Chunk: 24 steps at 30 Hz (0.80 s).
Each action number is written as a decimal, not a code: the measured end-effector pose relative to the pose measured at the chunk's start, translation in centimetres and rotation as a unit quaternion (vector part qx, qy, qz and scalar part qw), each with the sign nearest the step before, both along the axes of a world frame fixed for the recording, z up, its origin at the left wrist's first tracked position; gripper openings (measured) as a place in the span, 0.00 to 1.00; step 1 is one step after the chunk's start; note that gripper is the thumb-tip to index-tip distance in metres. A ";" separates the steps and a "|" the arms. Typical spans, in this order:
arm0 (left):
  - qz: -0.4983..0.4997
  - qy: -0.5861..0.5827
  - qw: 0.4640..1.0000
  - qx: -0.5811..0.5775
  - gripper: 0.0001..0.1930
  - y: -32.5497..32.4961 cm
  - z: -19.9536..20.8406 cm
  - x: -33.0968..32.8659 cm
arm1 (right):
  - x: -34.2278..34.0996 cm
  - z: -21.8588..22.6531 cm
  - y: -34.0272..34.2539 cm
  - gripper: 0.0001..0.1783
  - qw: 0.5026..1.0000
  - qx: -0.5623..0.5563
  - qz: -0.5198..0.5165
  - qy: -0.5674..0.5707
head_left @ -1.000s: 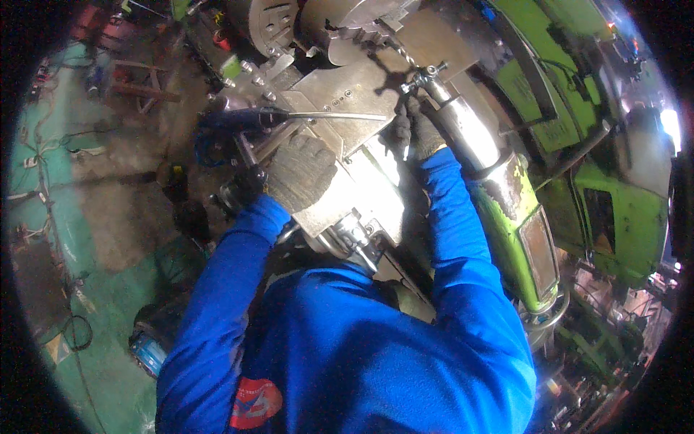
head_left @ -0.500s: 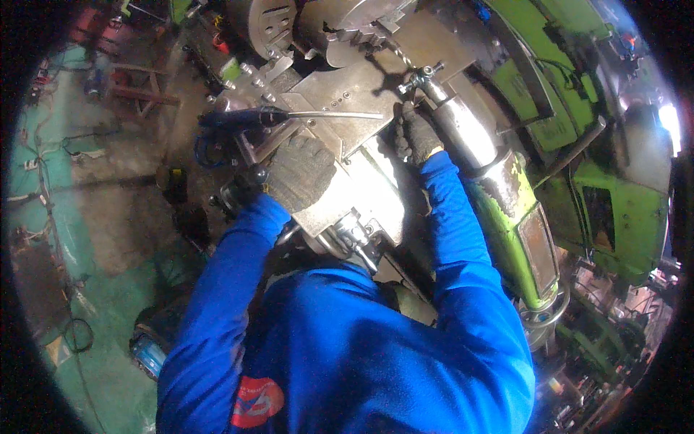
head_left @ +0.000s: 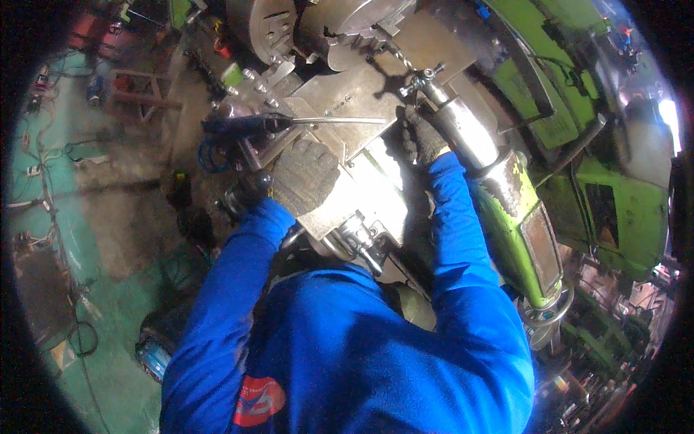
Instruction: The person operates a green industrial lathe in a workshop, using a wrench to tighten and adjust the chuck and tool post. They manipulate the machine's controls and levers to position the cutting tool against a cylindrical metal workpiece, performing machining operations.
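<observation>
A metal lathe is in front of me. My left hand (head_left: 305,173), in a grey work glove, rests on the carriage's metal plate (head_left: 316,224), its fingers curled down and their tips hidden. My right hand (head_left: 426,137), also gloved, is closed beside the steel tailstock quill (head_left: 466,130), just below the drill chuck (head_left: 421,81). What its fingers hold, if anything, is in shadow. A twist drill bit (head_left: 399,56) points from the chuck toward the large lathe chuck (head_left: 347,32). A dark-handled tool with a long thin metal rod (head_left: 340,121) lies across the carriage beyond my left hand.
The green tailstock body (head_left: 517,224) stands right of my right arm, with a handwheel (head_left: 553,315) at its near end. A bare lever (head_left: 575,148) sticks out beyond it. Green machine panels (head_left: 614,210) line the right. Cables lie on the green floor (head_left: 108,289) at left.
The whole view has shifted slightly. Both hands stay in nearly the same places on the lathe, and the rod tool and drill chuck have not visibly moved.
</observation>
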<state>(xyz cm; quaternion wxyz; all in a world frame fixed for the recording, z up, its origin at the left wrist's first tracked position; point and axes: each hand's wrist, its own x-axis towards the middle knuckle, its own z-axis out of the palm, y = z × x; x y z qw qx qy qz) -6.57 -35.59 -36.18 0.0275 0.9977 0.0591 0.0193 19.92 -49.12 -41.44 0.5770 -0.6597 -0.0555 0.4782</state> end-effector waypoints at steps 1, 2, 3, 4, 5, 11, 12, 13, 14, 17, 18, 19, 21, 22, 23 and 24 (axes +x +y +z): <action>0.008 0.003 1.000 -0.003 0.12 0.0 -0.2 0.1 | 0.1 0.0 -0.1 0.17 1.000 0.012 0.002 0.002; 0.016 0.007 1.000 -0.006 0.12 0.0 -0.3 0.1 | 0.2 0.0 -0.2 0.16 1.000 0.025 0.003 0.005; 0.010 -0.006 1.000 -0.008 0.12 0.0 -0.2 0.1 | 0.1 0.5 -0.2 0.16 0.999 0.038 0.004 0.006; 0.005 -0.018 1.000 -0.010 0.13 0.1 0.0 0.1 | -0.3 1.0 -0.1 0.15 0.996 0.048 -0.040 0.064; -0.001 -0.030 0.999 -0.013 0.13 0.1 0.1 0.0 | -0.8 1.4 0.3 0.15 0.987 0.058 -0.083 0.122; 0.017 0.028 0.999 -0.033 0.13 0.1 0.3 0.4 | 1.3 -5.5 -1.4 0.13 0.935 0.201 -0.050 0.288; 0.016 0.029 0.999 -0.020 0.13 0.1 0.1 0.3 | 1.2 -6.0 -1.3 0.13 0.888 0.239 -0.064 0.387; 0.014 0.032 0.999 -0.008 0.12 0.1 -0.3 0.2 | 0.5 -5.0 -1.0 0.11 0.929 0.204 -0.054 0.304; 0.013 0.034 0.999 0.005 0.12 0.2 -0.4 0.1 | -0.2 -3.9 -0.6 0.12 0.961 0.167 -0.042 0.217; 0.008 -0.043 0.999 -0.018 0.12 0.1 -0.3 0.0 | 0.2 -5.2 -0.7 0.16 0.930 0.221 -0.029 0.292; 0.004 -0.025 1.000 -0.010 0.12 0.1 -0.3 0.0 | 0.3 -5.1 -0.6 0.18 0.889 0.265 -0.025 0.372; 0.001 -0.006 1.000 -0.002 0.12 0.0 -0.2 0.1 | 0.1 -5.0 -0.4 0.18 0.902 0.244 -0.055 0.351; -0.002 0.000 1.000 0.006 0.12 0.0 -0.4 0.0 | -1.0 -4.5 0.9 0.20 0.923 0.201 -0.112 0.308; -0.004 -0.013 1.000 0.007 0.12 0.2 -0.8 0.0 | -1.8 -3.9 1.5 0.20 0.913 0.216 -0.132 0.321; -0.006 -0.026 1.000 0.008 0.12 0.3 -1.1 -0.1 | -2.7 -3.2 1.9 0.20 0.901 0.232 -0.153 0.333; -0.005 -0.023 1.000 0.000 0.12 0.3 -1.1 -0.1 | -3.1 -2.9 2.2 0.20 0.889 0.248 -0.174 0.344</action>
